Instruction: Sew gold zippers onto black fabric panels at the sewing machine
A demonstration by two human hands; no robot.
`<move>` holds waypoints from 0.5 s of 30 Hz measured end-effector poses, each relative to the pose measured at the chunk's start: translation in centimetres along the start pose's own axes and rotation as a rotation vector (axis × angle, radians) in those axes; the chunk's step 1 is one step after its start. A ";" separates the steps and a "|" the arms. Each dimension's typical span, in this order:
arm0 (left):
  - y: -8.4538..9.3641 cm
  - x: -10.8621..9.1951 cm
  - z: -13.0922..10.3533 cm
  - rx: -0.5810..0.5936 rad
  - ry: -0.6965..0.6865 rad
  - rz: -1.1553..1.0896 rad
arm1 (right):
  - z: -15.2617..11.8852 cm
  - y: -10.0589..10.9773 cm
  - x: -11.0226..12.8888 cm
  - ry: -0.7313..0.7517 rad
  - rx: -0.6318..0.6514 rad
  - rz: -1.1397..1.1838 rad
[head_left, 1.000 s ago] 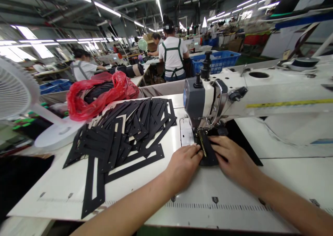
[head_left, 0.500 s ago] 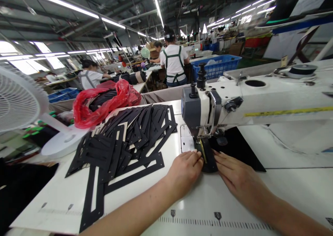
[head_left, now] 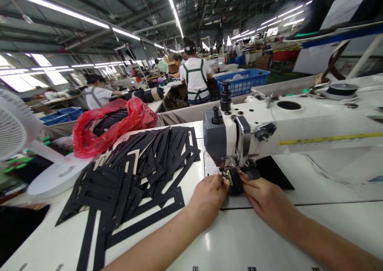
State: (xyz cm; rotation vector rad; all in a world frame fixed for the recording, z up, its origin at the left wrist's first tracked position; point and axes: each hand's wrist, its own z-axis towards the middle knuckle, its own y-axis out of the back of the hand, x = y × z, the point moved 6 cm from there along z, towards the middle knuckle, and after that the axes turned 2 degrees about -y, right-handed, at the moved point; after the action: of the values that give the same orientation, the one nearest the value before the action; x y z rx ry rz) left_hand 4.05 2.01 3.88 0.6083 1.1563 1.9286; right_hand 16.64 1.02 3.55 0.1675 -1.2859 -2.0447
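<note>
In the head view, a black fabric piece with a gold-toothed zipper lies beneath the head of a white sewing machine. My left hand pinches its left edge, with the fingers closed together. Along the opposite edge, my right hand has its fingers gathered and bent on the strip beside the zipper. The needle and presser foot are mostly hidden by the machine head and my fingers. Behind my right hand, a flat black panel spreads over the table under the machine arm.
Many black cut frames and strips are heaped on the white table left of the machine. A red plastic bag sits behind them, next to a white fan. Further back are a blue basket and a co-worker.
The zipper piece has moved further under the machine head, with less of it showing in front. Both hands followed, and my right fingers are more bent. The camera view has shifted slightly.
</note>
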 end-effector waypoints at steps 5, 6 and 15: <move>-0.2 0.2 -0.5 -0.040 -0.007 -0.056 | 0.8 0.3 -0.3 -0.024 -0.041 0.020; -0.3 0.3 -0.5 -0.030 0.000 -0.070 | 1.0 0.3 -0.4 -0.026 -0.050 0.015; -1.1 1.4 -0.3 0.080 0.110 -0.164 | 1.8 -0.1 -1.1 0.023 -0.111 -0.043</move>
State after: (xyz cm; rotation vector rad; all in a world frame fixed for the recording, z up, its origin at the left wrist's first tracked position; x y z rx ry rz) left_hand 3.44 3.33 2.78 0.4392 1.3161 1.8019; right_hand 16.57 3.02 4.06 0.1682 -1.1609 -2.1385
